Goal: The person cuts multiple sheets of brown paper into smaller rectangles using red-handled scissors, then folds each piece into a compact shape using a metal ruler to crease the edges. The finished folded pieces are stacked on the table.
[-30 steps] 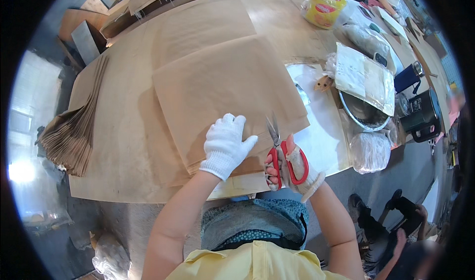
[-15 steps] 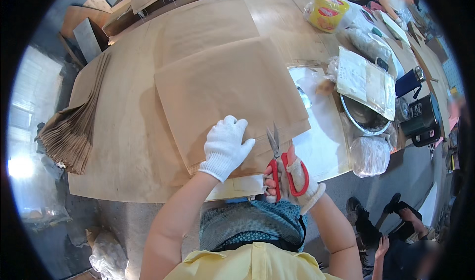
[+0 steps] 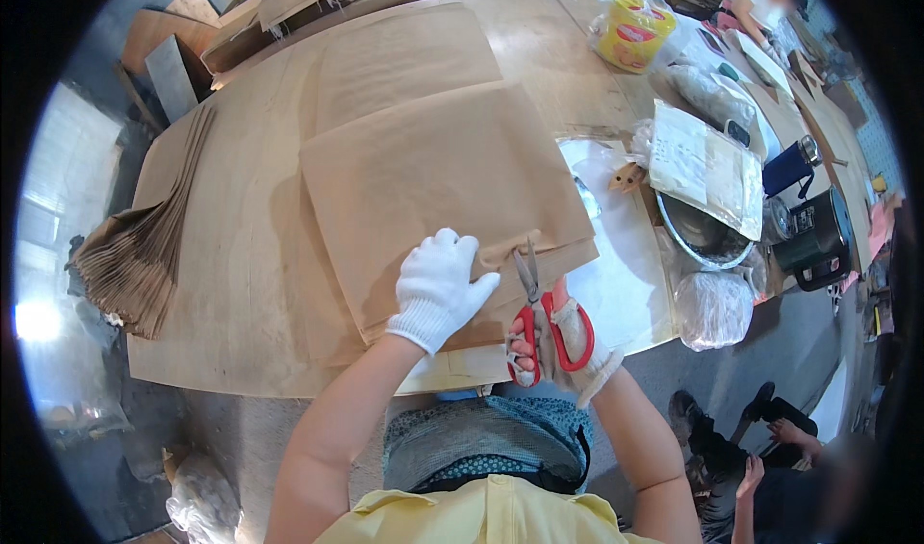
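A stack of brown paper sheets lies at the middle of the table. My left hand, in a white knitted glove, rests flat on its near part with thumb and fingers apart. In my right hand, gloved with bare fingertips, is a pair of scissors with red handles. Its blades stand slightly apart and point away from me, at the stack's near right edge. Just ahead of the tips the top sheet is buckled and raised. Whether the blades are between sheets I cannot tell.
More brown paper lies beyond the stack, and a fanned bundle of folded paper at the left. On the right stand a metal basin, a dark mug, a blue flask and a yellow tub. Other people sit nearby.
The scissors have tilted slightly left, with their blades still apart. The top sheet's near edge, flat before, is now buckled by the tips. My left hand stays in place on the paper.
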Tool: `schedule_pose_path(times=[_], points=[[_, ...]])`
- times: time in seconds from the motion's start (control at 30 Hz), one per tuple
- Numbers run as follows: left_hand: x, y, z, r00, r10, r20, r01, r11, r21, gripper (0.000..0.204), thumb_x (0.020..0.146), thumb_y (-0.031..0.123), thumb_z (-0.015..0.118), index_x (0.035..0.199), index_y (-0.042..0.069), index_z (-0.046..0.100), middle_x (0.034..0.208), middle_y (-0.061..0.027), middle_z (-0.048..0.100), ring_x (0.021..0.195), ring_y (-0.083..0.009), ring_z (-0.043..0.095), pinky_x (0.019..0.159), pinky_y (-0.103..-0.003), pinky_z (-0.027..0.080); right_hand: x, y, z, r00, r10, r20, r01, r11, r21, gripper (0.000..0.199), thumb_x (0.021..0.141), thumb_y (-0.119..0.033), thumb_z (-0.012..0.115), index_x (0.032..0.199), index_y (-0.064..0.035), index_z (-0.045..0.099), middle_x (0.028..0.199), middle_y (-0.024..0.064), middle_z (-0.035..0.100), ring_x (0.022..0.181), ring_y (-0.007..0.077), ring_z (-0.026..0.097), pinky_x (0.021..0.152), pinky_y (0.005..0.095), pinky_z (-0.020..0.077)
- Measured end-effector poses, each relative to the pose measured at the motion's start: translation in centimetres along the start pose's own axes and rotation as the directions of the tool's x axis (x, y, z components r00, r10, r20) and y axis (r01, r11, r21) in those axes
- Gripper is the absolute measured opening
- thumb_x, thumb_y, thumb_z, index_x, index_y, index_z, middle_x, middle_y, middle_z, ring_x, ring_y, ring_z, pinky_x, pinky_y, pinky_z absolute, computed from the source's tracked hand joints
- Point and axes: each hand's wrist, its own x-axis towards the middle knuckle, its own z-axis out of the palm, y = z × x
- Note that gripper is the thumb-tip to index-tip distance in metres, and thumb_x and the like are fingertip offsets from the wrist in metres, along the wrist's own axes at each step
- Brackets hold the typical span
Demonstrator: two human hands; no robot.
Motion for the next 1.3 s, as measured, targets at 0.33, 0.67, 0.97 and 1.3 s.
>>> schedule_pose_path(times=[0.33, 0.67, 0.97, 1.3], points=[[-0.3, -0.9, 1.0, 0.999, 0.009, -0.044, -0.009, 1.0, -0.006, 0.023, 0.091, 0.02, 0.07, 0.111, 0.011, 0.065, 0.106, -0.0125, 0.065, 0.102, -0.0342, 0.066, 0.086, -0.047, 0.056, -2.6, 0.9, -4.2, 0.991, -0.085, -0.101, 0.053, 0.957, -0.286, 0.065, 0.103, -0.072, 0.045, 0.098, -0.0078, 0.055, 0.063, 0.0016, 0.057, 0.05, 0.0174, 0.057, 0.048, 0.0316, 0.049], [1.9, -5.4, -1.0, 0.957, 0.159, 0.242, -0.029, 0.885, -0.465, 0.03, 0.092, 0.018, 0.072, 0.12, 0.009, 0.069, 0.114, -0.0123, 0.068, 0.111, -0.0277, 0.069, 0.098, -0.041, 0.055, 1.0, 4.8, -2.8, 0.989, -0.11, -0.096, 0.09, 0.977, -0.191, 0.049, 0.106, -0.057, 0.054, 0.098, -0.0093, 0.056, 0.062, 0.0013, 0.053, 0.049, 0.0149, 0.052, 0.045, 0.0324, 0.045], [4.4, -5.6, -4.6, 0.839, 0.218, 0.498, 0.078, 0.859, -0.506, 0.041, 0.09, 0.023, 0.073, 0.128, 0.009, 0.069, 0.122, -0.0103, 0.072, 0.108, -0.0227, 0.07, 0.091, -0.033, 0.058, 6.2, 11.9, 7.9, 0.99, 0.059, 0.126, 0.035, 0.768, -0.639, 0.049, 0.108, -0.052, 0.052, 0.107, -0.0038, 0.059, 0.069, 0.006, 0.059, 0.057, 0.0174, 0.061, 0.054, 0.0324, 0.0535], [4.2, -4.9, -4.5, 0.939, 0.186, -0.289, -0.171, 0.982, 0.076, 0.016, 0.085, 0.006, 0.064, 0.096, 0.015, 0.07, 0.099, -0.0108, 0.064, 0.089, -0.0364, 0.067, 0.078, -0.049, 0.056, 0.1, 5.7, 3.9, 0.998, 0.068, 0.016, -0.059, 0.945, -0.322, 0.067, 0.101, -0.074, 0.047, 0.103, -0.0076, 0.056, 0.072, 0.004, 0.054, 0.059, 0.0188, 0.056, 0.059, 0.0353, 0.053]])
